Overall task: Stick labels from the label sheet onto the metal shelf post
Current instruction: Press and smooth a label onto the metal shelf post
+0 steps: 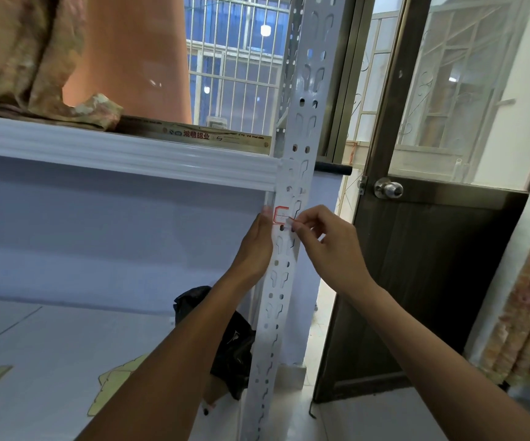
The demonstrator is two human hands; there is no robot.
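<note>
At far left a patterned cloth [19, 55] lies heaped on the shelf [114, 154], whose white front edge runs across to the metal shelf post [305, 100]. One post is in view, a pale perforated upright with its long axis running top to bottom, leaning slightly. A black bag [232, 342] sits low beside it.

Two hands meet at the post just below the shelf edge. The left hand [255, 246] lies flat against the post's left side, fingers pressed together and pointing up. One label [281, 215] is visible, white with a red border, on the post's face between the two hands, its long axis across the post. The right hand [327, 240] pinches the label's right end between thumb and forefinger.

Further right stands a dark door [416, 281] with one round knob [388, 188].
</note>
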